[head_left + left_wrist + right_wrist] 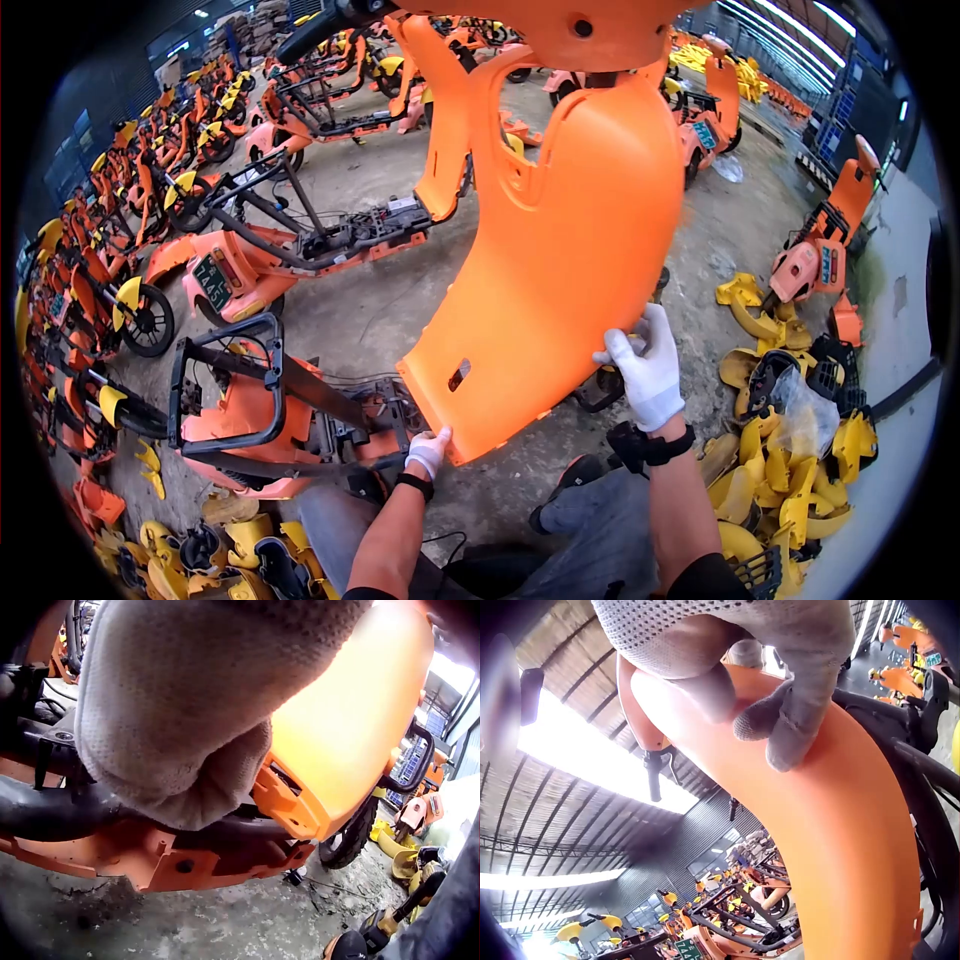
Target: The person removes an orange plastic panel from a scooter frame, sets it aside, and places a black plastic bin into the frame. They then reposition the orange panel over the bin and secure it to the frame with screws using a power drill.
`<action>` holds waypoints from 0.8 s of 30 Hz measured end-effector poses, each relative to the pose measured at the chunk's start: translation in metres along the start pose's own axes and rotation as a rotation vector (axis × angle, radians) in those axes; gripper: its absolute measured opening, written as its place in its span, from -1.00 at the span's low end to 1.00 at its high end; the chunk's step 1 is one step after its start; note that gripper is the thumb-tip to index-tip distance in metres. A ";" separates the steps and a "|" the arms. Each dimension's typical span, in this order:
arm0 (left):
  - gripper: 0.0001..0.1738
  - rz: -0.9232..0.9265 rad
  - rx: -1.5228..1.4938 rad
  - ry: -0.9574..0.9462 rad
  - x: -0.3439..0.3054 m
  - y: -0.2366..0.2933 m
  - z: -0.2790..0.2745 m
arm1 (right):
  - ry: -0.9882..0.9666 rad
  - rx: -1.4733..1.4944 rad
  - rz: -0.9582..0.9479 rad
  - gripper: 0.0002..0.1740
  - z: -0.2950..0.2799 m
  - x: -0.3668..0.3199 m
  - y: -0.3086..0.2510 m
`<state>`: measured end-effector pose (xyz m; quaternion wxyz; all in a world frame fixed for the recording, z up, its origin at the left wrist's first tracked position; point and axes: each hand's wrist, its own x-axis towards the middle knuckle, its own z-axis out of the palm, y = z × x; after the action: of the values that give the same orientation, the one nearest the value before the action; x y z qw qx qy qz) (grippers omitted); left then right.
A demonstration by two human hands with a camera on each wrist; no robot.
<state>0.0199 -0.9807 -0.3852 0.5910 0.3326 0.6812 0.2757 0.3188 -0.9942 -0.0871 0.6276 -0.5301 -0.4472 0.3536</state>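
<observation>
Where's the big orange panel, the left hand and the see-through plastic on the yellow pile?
Orange panel point(570, 260): head view, broad middle.
Left hand point(428, 452): head view, middle of the glove.
See-through plastic point(806, 412): head view, its crumpled middle.

Head view tally. Left hand point(427, 452) + right hand point(652, 372): 2, gloved. Black wristbands point(414, 486): 2, one per wrist. Large orange panel point(560, 270): 1. Oblong slot point(460, 375) near its lower end: 1. Yellow-part piles point(800, 490) flanking the person: 2. Scooters point(235, 270): many, overlapping; exact count not obtainable.
</observation>
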 end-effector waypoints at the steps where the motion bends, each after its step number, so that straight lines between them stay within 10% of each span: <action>1: -0.49 -0.066 0.019 -0.014 -0.008 0.009 0.000 | -0.003 -0.017 0.013 -0.65 0.001 0.003 -0.001; 16: -0.67 0.307 -0.161 -0.180 0.020 0.044 0.026 | 0.098 -0.044 -0.098 -0.64 -0.027 0.032 -0.021; 24: -0.50 0.335 0.362 -0.127 0.036 0.062 0.062 | 0.189 -0.103 -0.193 -0.43 -0.033 0.038 -0.005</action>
<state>0.0860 -0.9150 -0.3693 0.5097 0.5579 0.6163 0.2220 0.3628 -0.9720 -0.0766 0.6700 -0.5470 -0.4526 0.2170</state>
